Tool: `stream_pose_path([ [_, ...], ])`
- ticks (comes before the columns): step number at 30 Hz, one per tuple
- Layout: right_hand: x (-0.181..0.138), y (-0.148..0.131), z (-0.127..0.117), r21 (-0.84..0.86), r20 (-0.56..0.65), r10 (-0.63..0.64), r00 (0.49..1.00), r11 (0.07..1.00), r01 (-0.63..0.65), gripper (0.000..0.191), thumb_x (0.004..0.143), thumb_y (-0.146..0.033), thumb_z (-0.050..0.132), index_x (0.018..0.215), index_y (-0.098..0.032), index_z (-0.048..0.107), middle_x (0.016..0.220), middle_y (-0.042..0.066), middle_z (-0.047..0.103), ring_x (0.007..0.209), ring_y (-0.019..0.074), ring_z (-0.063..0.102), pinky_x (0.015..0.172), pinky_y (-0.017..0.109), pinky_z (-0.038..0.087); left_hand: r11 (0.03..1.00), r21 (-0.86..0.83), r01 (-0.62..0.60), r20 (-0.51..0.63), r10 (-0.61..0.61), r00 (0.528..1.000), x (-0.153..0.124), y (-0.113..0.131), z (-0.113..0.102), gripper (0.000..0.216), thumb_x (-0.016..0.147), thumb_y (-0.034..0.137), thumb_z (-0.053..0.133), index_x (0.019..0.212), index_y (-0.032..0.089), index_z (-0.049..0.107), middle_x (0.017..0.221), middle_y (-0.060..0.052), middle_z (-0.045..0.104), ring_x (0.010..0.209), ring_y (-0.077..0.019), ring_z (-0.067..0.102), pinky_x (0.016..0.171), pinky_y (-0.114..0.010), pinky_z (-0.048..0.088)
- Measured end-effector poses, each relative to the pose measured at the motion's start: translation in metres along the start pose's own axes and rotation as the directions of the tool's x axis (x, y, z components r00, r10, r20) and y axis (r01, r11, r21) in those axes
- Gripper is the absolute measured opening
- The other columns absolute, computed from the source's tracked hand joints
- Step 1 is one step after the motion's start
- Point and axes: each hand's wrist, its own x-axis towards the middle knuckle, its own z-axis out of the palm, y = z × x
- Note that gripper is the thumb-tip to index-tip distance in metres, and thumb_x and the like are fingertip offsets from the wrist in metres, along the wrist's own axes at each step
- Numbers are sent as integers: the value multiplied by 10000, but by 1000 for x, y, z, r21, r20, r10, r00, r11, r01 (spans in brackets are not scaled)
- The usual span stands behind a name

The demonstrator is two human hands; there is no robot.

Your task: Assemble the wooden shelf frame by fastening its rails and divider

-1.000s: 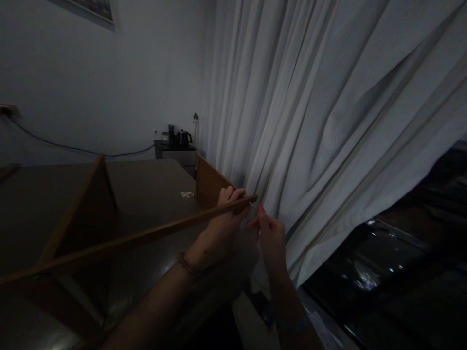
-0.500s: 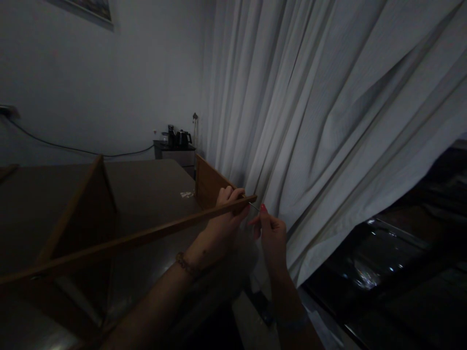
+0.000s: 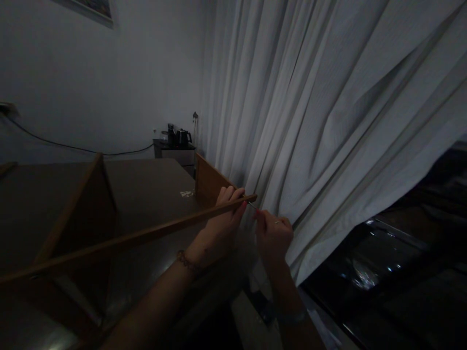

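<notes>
In dim light a long wooden board [image 3: 138, 236] runs from the lower left up to a corner of a brown wooden cabinet frame [image 3: 209, 181]. My left hand [image 3: 226, 214] wraps its fingers around the board's far end at that corner. Just right of it, my right hand [image 3: 273, 234] is closed in a pinch on a thin metal tool [image 3: 253, 206], whose tip meets the end of the board. A bead bracelet sits on my left wrist.
White curtains [image 3: 321, 116] hang close behind and to the right of both hands. A dark upright divider panel [image 3: 85, 199] stands in the cabinet at left. A small stand with a kettle [image 3: 181, 137] is by the back wall. A dark glossy surface [image 3: 386, 272] lies lower right.
My right hand has turned at the wrist, knuckles rolling over to the right, while still pinching the thin tool. The left hand and the board have stayed in place.
</notes>
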Motion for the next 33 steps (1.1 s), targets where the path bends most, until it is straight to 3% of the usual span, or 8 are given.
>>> stream_pose_path([
  [4, 2, 0, -4, 6, 6, -9, 1000, 1000, 9, 509, 1013, -425, 345, 676, -185, 641, 561, 33, 628, 507, 125, 510, 663, 306, 308, 1000, 23, -16, -38, 17, 999, 0, 1, 4, 316, 1006, 341, 286, 1175, 185, 502, 1044, -65, 512, 981, -221, 435, 933, -389, 404],
  [7, 6, -5, -7, 285, 156, 153, 976, 939, -192, 577, 996, -497, 336, 622, -195, 654, 461, 6, 565, 443, 111, 489, 614, 282, 341, 1000, 23, 4, -37, -3, 999, 0, 2, 4, 318, 1007, 347, 283, 1149, 185, 516, 1017, -63, 519, 959, -219, 438, 897, -375, 416],
  [12, 13, -16, -12, 661, 602, 256, 757, 373, -651, 662, 903, -671, 365, 571, -179, 657, 338, -33, 425, 310, 93, 389, 386, 229, 288, 1000, 26, 10, -59, -8, 998, 0, 2, 5, 330, 1010, 353, 271, 1137, 179, 521, 1019, -67, 525, 957, -221, 446, 889, -375, 421],
  [15, 14, -19, -12, 683, 650, 238, 722, 234, -692, 637, 860, -694, 425, 584, -168, 653, 344, -34, 436, 311, 84, 391, 373, 215, 302, 999, 23, 25, -62, -24, 998, 1, 4, 5, 305, 1006, 335, 285, 1118, 188, 528, 998, -66, 531, 945, -220, 459, 873, -379, 428],
  [20, 12, -19, -5, 720, 621, 247, 744, 196, -666, 557, 905, -657, 388, 853, -158, 630, 397, -56, 474, 350, 93, 421, 398, 214, 332, 999, 44, 29, -44, -27, 999, 2, 7, 2, 265, 1000, 300, 316, 1098, 188, 536, 1012, -69, 539, 968, -227, 466, 885, -381, 424],
  [24, 11, -14, 3, 820, 393, 341, 854, 290, -494, 352, 896, -537, 526, 1046, -219, 519, 614, -59, 578, 554, 103, 532, 551, 216, 423, 999, 35, 7, -37, -6, 999, 2, 6, 2, 256, 1001, 296, 320, 1102, 185, 528, 1018, -69, 533, 971, -223, 461, 879, -368, 424],
  [27, 11, -11, 7, 828, 246, 355, 902, 407, -386, 255, 893, -477, 563, 959, -230, 564, 741, -30, 590, 681, 109, 550, 630, 226, 434, 1000, 26, -1, -34, 2, 999, 2, 5, 3, 244, 995, 290, 328, 1107, 206, 528, 1022, -67, 525, 979, -228, 462, 879, -379, 423],
  [33, 8, -2, 15, 836, 285, 272, 919, 399, -377, 434, 892, -583, 505, 698, -207, 599, 615, -9, 541, 594, 125, 503, 577, 252, 419, 1000, 13, 22, -33, -21, 999, 2, 4, 4, 248, 991, 286, 334, 1135, 206, 521, 1039, -69, 530, 1000, -228, 467, 890, -386, 424],
])
